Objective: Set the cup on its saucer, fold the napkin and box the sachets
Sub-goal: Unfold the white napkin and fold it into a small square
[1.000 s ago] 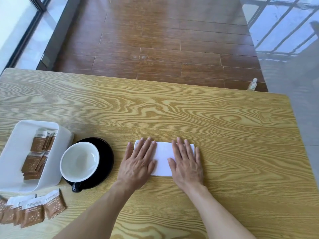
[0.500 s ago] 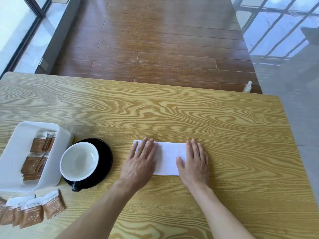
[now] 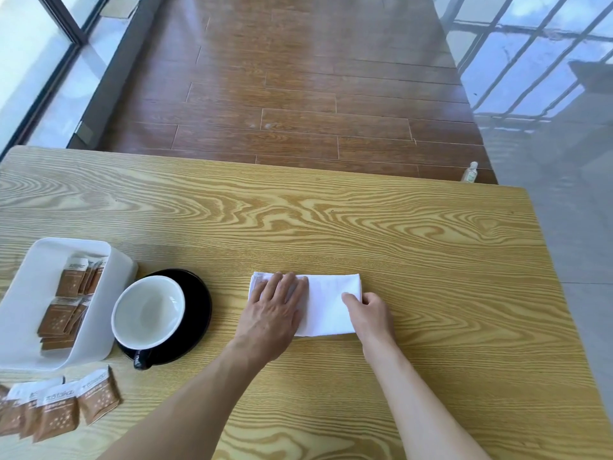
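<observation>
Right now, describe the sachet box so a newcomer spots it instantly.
Start at the wooden table and go to its left edge, near the person. The sachet box sits there, just left of the black saucer holding the white cup. It is the only white rectangular tub, with brown sachets inside.

Table (image 3: 365, 227): yellow wood, bold grain, smooth satin. Napkin (image 3: 326, 305): white matt cloth. Cup (image 3: 148, 312): glossy white inside, black outside, looks ceramic. Saucer (image 3: 195, 307): glossy black. Box (image 3: 99, 327): smooth white plastic. Sachets (image 3: 59, 413): brown, paper-like, matt. Floor (image 3: 298, 94): dark wood planks, slight sheen.
</observation>
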